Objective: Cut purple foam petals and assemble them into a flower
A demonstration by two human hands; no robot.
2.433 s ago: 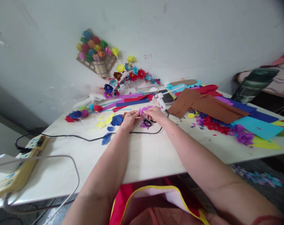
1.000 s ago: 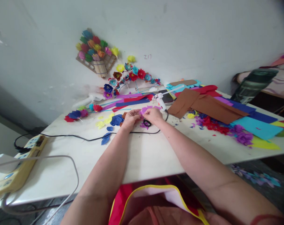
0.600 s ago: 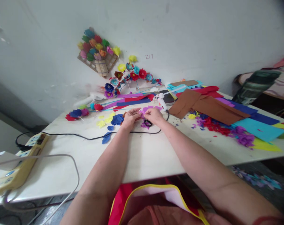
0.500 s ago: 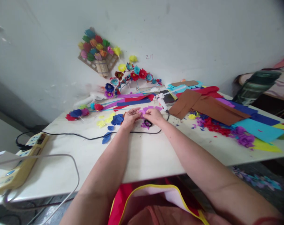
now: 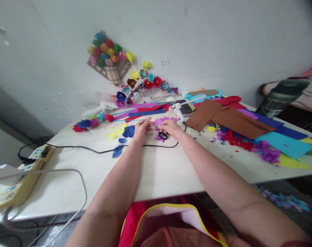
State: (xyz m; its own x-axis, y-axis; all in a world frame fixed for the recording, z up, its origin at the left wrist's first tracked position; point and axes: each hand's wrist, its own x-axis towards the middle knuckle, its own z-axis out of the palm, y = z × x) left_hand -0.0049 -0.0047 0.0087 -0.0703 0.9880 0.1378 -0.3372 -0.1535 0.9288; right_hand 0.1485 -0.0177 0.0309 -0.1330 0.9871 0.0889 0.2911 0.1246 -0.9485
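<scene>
My left hand is over the middle of the table, fingers curled together; whatever they pinch is too small to make out. Beside it, my right hand pinches at the edge of a purple paper petal. Black-handled scissors lie just below my right fingertips, partly covered. Purple scraps surround them. Left of my left hand are blue paper petals and yellow petals. A white glue gun stands behind my right hand.
A black cord runs under my forearms towards a power strip at left. Brown paper sheets and red scraps lie at right. Finished paper flowers stand at the back. A dark bottle is at far right.
My left hand has drawn slightly away from the purple petal, and its fingers have curled in more. My right hand has stayed almost where it was.
</scene>
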